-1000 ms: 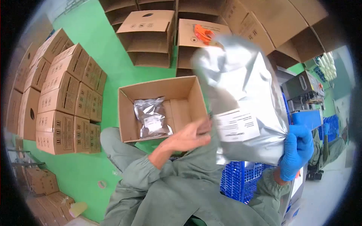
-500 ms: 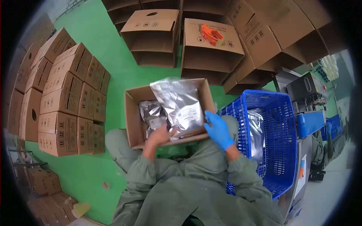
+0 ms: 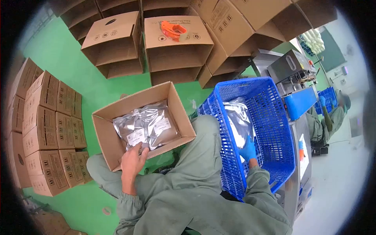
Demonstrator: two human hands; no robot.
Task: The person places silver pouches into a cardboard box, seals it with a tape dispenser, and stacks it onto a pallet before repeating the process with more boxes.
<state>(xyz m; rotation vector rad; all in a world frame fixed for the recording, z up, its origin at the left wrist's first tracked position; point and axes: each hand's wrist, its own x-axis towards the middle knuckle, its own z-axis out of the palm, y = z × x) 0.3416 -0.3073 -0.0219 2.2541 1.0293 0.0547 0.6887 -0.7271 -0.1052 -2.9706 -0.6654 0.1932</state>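
Note:
Two silver foil pouches with white labels lie side by side in an open cardboard box, which rests against my legs. My bare left hand is at the box's near side, its thumb and fingers apart and the fingertips against the lower edge of the pouches. On my right, a blue plastic crate holds more silver foil pouches; how many is hidden. My right hand, in a blue glove, reaches into the crate, its fingers closed on the near edge of a pouch there.
Stacked closed cartons stand at the left. Open cartons fill the back, with an orange tape dispenser on one. A metal machine stands beyond the crate. Another person sits at the far right.
My right hand has moved from the box into the crate and taken hold of a pouch. The box's upper pouch now lies flat beside the other. The view has turned right.

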